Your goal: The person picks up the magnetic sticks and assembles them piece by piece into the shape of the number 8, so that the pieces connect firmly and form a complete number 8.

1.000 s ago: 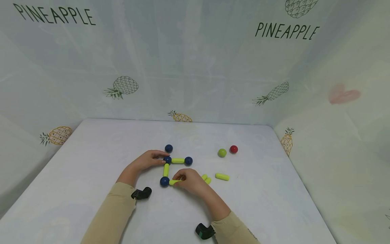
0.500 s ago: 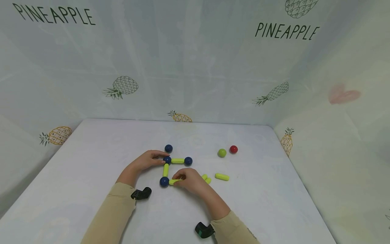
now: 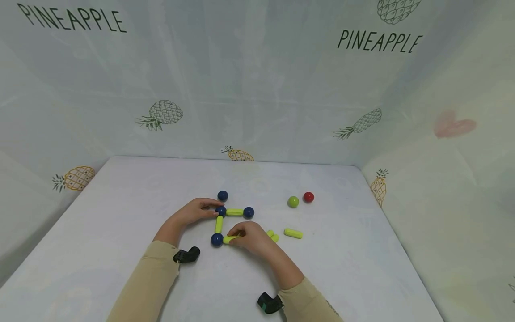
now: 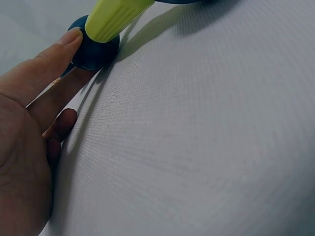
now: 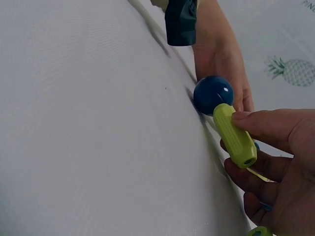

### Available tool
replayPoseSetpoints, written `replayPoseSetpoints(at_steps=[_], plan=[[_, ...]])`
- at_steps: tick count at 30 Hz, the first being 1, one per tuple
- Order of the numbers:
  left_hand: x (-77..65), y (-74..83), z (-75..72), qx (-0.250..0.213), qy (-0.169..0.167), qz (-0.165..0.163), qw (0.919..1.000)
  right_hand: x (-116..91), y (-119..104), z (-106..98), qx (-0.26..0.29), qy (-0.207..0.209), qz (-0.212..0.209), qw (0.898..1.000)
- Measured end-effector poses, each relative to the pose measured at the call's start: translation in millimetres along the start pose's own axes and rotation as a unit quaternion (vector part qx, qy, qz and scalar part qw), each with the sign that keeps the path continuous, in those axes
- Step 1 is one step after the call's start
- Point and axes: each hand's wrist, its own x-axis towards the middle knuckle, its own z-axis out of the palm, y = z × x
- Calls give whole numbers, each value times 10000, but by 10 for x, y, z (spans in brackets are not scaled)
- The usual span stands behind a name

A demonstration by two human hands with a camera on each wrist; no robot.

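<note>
In the head view my left hand [image 3: 192,212] holds a dark blue ball [image 3: 221,212] at a corner of a small ball-and-rod frame. The left wrist view shows thumb and fingers pinching that ball [image 4: 96,54], with a yellow-green rod [image 4: 116,17] joined to it. My right hand [image 3: 253,239] pinches another yellow-green rod [image 5: 233,138], whose far end touches the nearer blue ball [image 5: 210,96]. Between the two corner balls runs an upright-lying rod [image 3: 219,225]. From the far corner a further rod [image 3: 235,212] leads right to a blue ball [image 3: 248,212].
Behind the frame lies a loose blue ball [image 3: 222,196]. Toward the right are a green ball [image 3: 293,201], a red ball [image 3: 308,197] and a loose rod [image 3: 293,233]. More rods [image 3: 275,238] show partly behind my right hand, on the white table [image 3: 354,268].
</note>
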Motion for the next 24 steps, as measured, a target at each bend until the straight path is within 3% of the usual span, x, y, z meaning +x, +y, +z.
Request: replayPoseSetpoints(at_steps=[5,14,24], plan=[[-10,-26,-7,90,-7,192,9998,-7,-9,-4,-3,-25,5,10000],[15,-21,1,-172,26,-274,9995,-20,-55,-65,-247,-38,-79,9997],[6,-53,3,-279,217,-152,9993,83,-90,-278,-239,227,15,9995]])
